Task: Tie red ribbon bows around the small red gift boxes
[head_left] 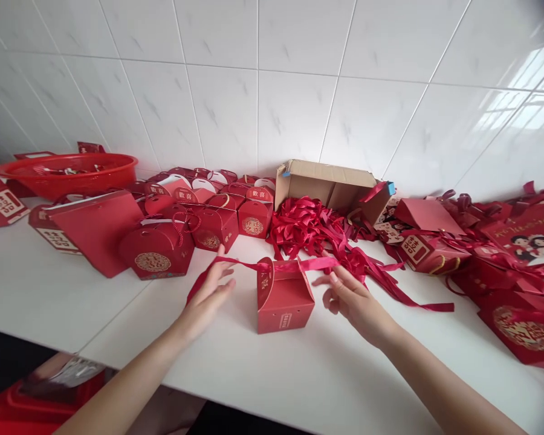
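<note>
A small red gift box stands upright on the white table in front of me. A dark pink ribbon runs across its top, passing through the upper edges of its raised side flaps. To the left of the box, my left hand holds the ribbon near its fingers, and a length trails behind the hand. My right hand, on the other side, grips the ribbon's right end with its fingers curled. The ribbon is drawn nearly straight between the two hands.
Behind the box lies a heap of ribbons, spilling from a tipped cardboard box. Several finished red boxes crowd the left, near a red basin. More gift boxes fill the right. A tiled wall rises behind.
</note>
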A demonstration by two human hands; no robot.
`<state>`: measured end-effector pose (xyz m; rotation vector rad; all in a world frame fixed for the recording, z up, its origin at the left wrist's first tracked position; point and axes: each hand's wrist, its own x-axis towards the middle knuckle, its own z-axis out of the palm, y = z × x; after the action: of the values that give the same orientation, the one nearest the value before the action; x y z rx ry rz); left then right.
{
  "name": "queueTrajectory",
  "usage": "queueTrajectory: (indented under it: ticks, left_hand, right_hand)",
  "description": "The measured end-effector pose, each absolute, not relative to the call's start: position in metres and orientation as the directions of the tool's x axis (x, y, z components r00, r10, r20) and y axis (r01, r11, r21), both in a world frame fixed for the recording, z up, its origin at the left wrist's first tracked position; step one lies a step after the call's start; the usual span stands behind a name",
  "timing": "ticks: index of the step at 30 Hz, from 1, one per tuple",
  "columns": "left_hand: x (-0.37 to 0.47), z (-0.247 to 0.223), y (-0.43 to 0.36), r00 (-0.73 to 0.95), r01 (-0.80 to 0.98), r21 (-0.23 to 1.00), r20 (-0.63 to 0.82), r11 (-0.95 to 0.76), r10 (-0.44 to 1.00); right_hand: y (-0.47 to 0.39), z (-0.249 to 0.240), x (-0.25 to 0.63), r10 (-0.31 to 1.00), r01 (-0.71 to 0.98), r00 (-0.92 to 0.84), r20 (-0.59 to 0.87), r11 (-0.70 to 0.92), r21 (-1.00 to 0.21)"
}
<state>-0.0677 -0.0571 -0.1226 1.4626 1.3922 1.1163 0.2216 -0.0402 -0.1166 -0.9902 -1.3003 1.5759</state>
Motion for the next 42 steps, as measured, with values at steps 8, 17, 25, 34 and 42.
queueTrajectory:
  ticks: [8, 17, 25, 34, 42]
  left_hand:
    - [-0.06, -0.094, -0.056, -0.284, -0.365, 0.903, 0.124, -0.227, 0.951]
    - [-0.057, -0.074, -0.055, -0.257, -0.602, 0.796, -0.125, -0.058, 0.958]
    - [-0.057, -0.089, -0.056, -0.266, -0.491, 0.871, -0.124, -0.023, 0.956]
    - [-0.063, -0.083, -0.052, -0.416, -0.327, 0.915, 0.086, -0.237, 0.905]
    - [-0.054, -0.034, -0.043, -0.404, -0.33, 0.852, 0.261, -0.406, 0.876]
  right_hand:
    - [-0.029, -0.086, 0.211, 0.981, -0.456, -0.101, 0.164, 0.101, -0.884]
    - [-0.029, -0.076, 0.212, 0.977, -0.485, 0.042, 0.208, 0.202, -0.851]
    - [-0.026, -0.074, 0.227, 0.968, -0.47, 0.13, 0.212, 0.249, -0.847]
    - [-0.025, -0.071, 0.236, 0.952, -0.411, 0.16, 0.26, 0.303, -0.86]
    - [-0.023, -0.05, 0.228, 0.864, -0.188, 0.205, 0.461, 0.497, -0.848]
